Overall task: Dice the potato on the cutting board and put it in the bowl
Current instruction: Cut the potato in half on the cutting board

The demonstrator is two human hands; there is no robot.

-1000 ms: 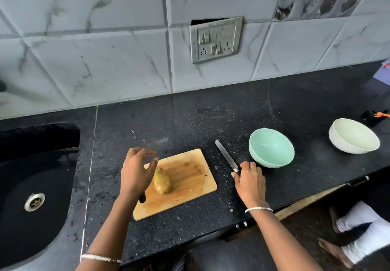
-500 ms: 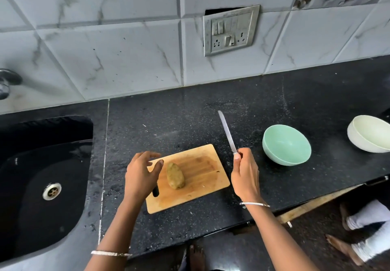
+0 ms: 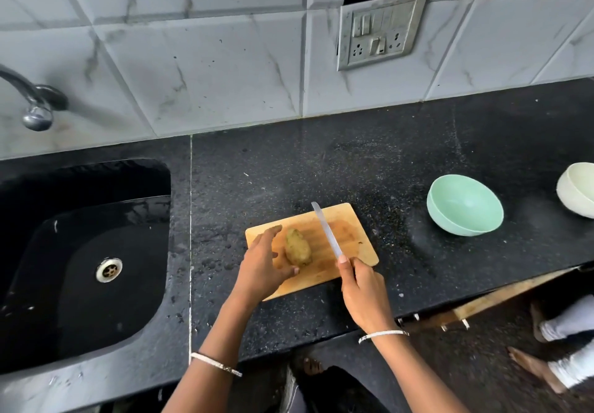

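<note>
A whole brown potato (image 3: 298,247) lies on a wooden cutting board (image 3: 355,239) on the black counter. My left hand (image 3: 262,264) rests at the board's left end, fingers spread beside the potato; I cannot tell whether they touch it. My right hand (image 3: 361,293) grips the handle of a knife (image 3: 326,231), whose blade points away from me above the board, just right of the potato. A mint green bowl (image 3: 464,208) stands empty on the counter to the right of the board.
A black sink (image 3: 80,261) with a drain lies at the left, a tap (image 3: 35,100) above it. A cream bowl (image 3: 577,190) stands at the right edge. A switch plate (image 3: 381,28) is on the tiled wall. Another person's feet (image 3: 546,348) are at the lower right.
My right hand picked the knife up from the counter and carried it left over the board, next to the potato. My left hand stayed by the potato, its fingers now more spread.
</note>
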